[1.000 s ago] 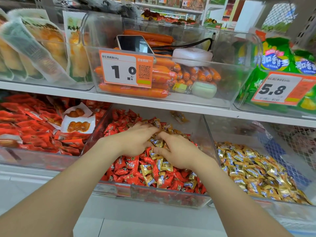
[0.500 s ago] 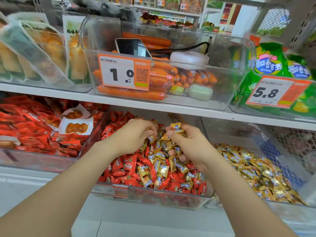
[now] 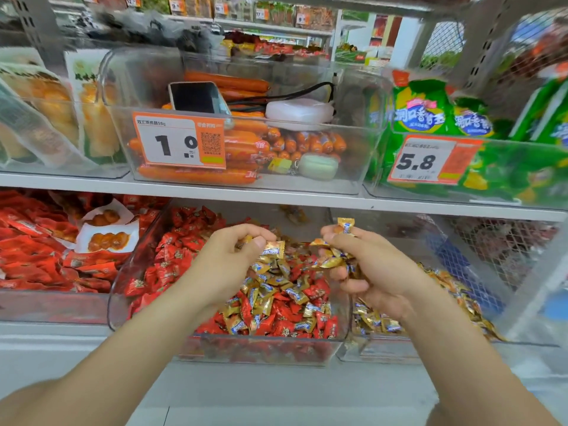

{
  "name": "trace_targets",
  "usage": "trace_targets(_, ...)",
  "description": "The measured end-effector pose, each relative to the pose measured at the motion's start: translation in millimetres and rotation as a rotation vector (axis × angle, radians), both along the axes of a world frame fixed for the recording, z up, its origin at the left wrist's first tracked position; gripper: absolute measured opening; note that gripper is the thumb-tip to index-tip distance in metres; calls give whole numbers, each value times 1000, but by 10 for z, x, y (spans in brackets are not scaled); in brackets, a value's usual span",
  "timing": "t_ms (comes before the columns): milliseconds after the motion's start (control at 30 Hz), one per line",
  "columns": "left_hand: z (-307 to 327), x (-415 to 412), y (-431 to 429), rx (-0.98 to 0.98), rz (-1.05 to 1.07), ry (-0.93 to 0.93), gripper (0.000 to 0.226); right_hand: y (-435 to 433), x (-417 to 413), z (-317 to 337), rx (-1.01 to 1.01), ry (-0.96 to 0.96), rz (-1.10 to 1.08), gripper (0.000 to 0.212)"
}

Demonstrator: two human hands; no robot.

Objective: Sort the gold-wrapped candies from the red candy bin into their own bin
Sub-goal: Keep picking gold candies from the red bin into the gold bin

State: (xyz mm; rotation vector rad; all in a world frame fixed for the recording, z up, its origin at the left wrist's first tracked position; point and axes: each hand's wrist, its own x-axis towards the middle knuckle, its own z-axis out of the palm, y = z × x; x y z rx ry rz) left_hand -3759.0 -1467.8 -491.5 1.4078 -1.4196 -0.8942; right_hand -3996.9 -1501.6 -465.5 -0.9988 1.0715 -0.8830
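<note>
A clear bin [image 3: 264, 348] on the lower shelf holds red candies [image 3: 175, 256] mixed with gold-wrapped candies [image 3: 276, 290]. To its right a second clear bin [image 3: 381, 352] holds only gold-wrapped candies [image 3: 458, 290]. My left hand [image 3: 233, 259] is lifted above the red bin, its fingers closed on gold candies, one sticking out at the thumb. My right hand [image 3: 365, 265] hovers over the right edge of the red bin, gripping a bunch of gold candies that poke out between the fingers.
The upper shelf [image 3: 276, 196] hangs just above my hands. On it stands a clear bin of orange sausages [image 3: 196, 176] with a phone [image 3: 196, 98] and a price tag [image 3: 179, 139]. Green packets [image 3: 430, 118] sit at the upper right, red packets [image 3: 40, 250] at the lower left.
Both hands have risen out of the candy pile with gold candies in them. My right hand has drifted right, toward the gold candy bin.
</note>
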Motion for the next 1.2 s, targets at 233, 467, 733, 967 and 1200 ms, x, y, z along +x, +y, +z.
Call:
trace_targets(233,130,-880,240,-48,-172,-6,22,-101,-1240,-336,-504,847,-179,8)
trace_targets(467,77,-2018,-104,-221,-225,-491,23,-80,-1856,-687,-631,1101,122,96)
trace_targets(733,-444,-2247,-426,38,-490,-946,49,34,-2034,-561,-632,1039,-44,54)
trace_targets(967,-67,-1388,94,-594,-318,-980,15,199,-1223,-293,-704,675,-23,17)
trace_targets(1200,-74,-138,-67,-195,-117,-764,44,260,-117,-165,-1018,808,245,30)
